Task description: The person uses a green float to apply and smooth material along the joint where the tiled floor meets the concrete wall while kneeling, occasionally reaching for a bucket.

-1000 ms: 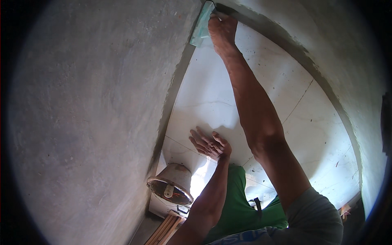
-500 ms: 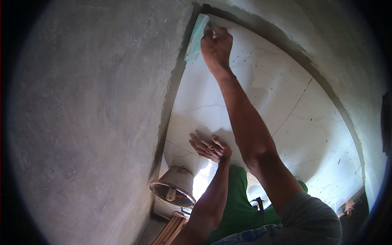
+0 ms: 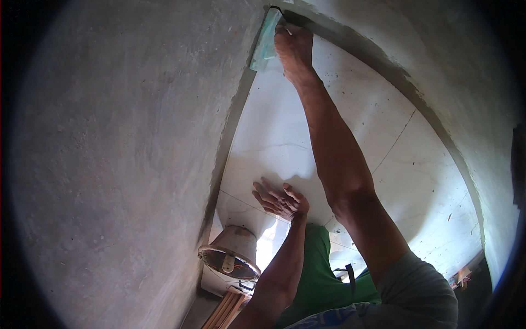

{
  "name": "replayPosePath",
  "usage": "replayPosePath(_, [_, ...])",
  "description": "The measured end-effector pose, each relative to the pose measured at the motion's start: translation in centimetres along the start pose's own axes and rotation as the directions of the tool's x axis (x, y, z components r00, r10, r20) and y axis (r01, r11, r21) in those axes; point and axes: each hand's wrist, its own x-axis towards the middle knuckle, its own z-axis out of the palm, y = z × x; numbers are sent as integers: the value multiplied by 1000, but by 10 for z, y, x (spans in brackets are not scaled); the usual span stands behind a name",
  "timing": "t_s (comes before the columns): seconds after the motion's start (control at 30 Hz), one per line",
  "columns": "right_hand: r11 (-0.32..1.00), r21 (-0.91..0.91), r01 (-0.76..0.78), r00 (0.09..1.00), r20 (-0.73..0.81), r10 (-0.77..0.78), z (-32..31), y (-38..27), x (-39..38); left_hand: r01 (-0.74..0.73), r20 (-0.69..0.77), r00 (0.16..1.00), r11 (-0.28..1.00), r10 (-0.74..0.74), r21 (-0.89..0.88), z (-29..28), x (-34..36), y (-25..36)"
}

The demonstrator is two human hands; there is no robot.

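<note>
My right hand (image 3: 295, 49) reaches to the far corner of the white marbled tiles (image 3: 274, 120), its fingers closed around a pale green, flat-bladed scraper (image 3: 265, 45). The blade lies along the left edge of the tiles, over the grey strip beside the wall; its exact kind is hard to make out, and part of it is hidden behind my fingers. Much nearer, my left hand (image 3: 282, 202) is spread open with nothing in it, and it appears to lean on the tiles.
Grey plastered walls (image 3: 126, 137) rise on the left and the curving right. A dirty bucket (image 3: 235, 244) with a handled tool (image 3: 228, 264) inside stands tilted by the left wall. Wooden slats (image 3: 224, 308) lie below it. Small scraps (image 3: 462, 277) sit at the lower right.
My right hand has pushed the scraper farther away, up into the far corner, and its end now meets the far grey strip. My left hand stays in about the same place.
</note>
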Motion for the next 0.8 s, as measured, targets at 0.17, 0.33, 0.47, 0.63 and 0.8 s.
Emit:
replayPosePath(0.17, [997, 71, 13, 1000, -21, -12, 6, -8, 1, 17, 7, 1000, 1000, -17, 4, -1, 6, -1])
replayPosePath(0.33, [986, 95, -137, 986, 109, 127, -11, -9, 5, 30, 19, 999, 1000, -29, -11, -4, 4, -1])
replayPosePath(0.47, [984, 90, -152, 985, 97, 144, -13, -1, 11, -9, -16, 1000, 1000, 9, -19, 0, 1, -2])
replayPosePath(0.63, [988, 117, -100, 979, 190, 76, -18, -5, 12, -17, -22, 1000, 1000, 17, 8, 1, 1, -5])
replayPosePath(0.8, [993, 47, -104, 985, 145, 97, -19, -33, 4, -9, 13, 1000, 1000, 9, -4, -1, -3, 2])
